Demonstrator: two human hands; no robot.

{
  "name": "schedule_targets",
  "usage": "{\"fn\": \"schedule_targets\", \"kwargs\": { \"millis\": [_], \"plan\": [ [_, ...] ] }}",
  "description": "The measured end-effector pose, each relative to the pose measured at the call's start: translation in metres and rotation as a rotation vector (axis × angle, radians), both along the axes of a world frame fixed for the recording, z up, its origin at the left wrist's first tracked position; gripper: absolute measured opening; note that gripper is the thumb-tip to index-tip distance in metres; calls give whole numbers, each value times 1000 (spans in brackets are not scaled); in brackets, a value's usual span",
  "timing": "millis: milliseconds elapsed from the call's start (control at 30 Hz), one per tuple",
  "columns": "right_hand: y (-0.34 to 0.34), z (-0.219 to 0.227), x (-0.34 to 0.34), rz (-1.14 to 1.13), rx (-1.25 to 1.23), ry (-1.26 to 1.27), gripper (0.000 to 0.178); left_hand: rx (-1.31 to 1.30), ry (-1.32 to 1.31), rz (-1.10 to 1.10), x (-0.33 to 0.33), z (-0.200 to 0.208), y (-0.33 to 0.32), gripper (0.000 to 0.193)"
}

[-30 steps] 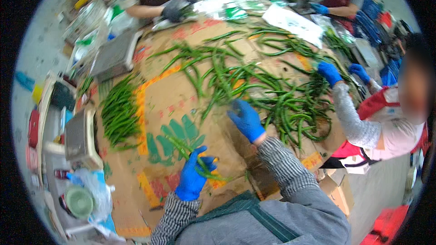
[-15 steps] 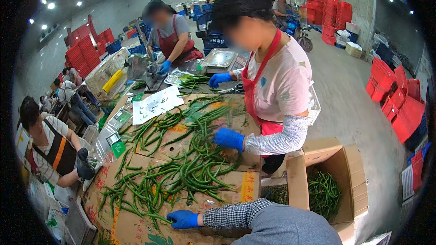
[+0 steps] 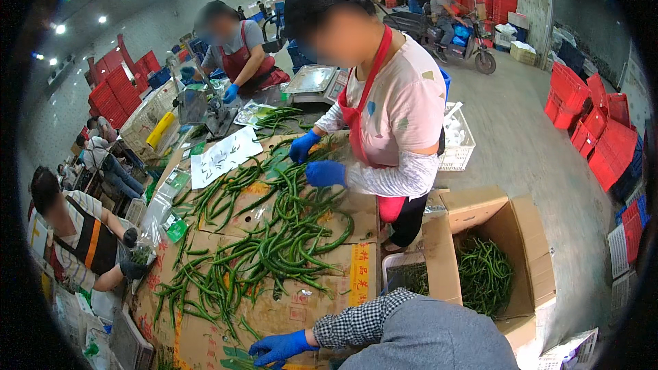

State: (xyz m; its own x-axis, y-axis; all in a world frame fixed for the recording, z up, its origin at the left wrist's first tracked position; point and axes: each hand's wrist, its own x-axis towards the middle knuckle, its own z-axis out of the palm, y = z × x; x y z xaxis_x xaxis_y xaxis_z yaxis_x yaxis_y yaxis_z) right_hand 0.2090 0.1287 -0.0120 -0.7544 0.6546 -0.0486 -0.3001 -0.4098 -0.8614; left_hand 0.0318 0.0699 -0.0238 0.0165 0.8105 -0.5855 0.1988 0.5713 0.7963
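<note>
My right hand (image 3: 282,348), in a blue glove below a checkered sleeve, rests low over the cardboard sheet (image 3: 301,312) covering the table. Its fingers are stretched to the left, with nothing visible in them. Just above the fingertips lies the end of a long green chili pepper (image 3: 249,327). Beyond it spreads a loose pile of green chili peppers (image 3: 274,247). My left hand is out of view. Across the pile, a co-worker in a red apron has two blue-gloved hands (image 3: 325,173) among the peppers.
An open cardboard box (image 3: 541,260) of chili peppers stands at the right. A handwritten white sheet (image 3: 225,157) and plastic bags (image 3: 161,209) lie along the far left. Behind are a scale (image 3: 312,80) and another co-worker. Red crates (image 3: 610,144) are stacked right; a person rides a three-wheeler (image 3: 480,48).
The view has shifted. My right hand has moved lower on the cardboard, away from the pepper tip. The co-worker's two gloved hands have come closer together over the pile.
</note>
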Motion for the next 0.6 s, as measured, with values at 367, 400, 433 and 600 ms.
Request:
{"fn": "schedule_targets", "kwargs": {
  "millis": [367,400,433,600],
  "plan": [
    [-80,-19,59,-541,502,-262,32,479,681,-449,-91,-45,-18,49],
    [-97,-22,68,-632,427,-206,26,458,618,-447,-95,-50,-19,49],
    [-107,-32,72,-684,428,-245,26,458,638,-510,-79,-44,-24,49],
    [-194,-48,92,-934,338,-407,33,688,978,-1000,-35,-1,-32,50]
  ]
}}
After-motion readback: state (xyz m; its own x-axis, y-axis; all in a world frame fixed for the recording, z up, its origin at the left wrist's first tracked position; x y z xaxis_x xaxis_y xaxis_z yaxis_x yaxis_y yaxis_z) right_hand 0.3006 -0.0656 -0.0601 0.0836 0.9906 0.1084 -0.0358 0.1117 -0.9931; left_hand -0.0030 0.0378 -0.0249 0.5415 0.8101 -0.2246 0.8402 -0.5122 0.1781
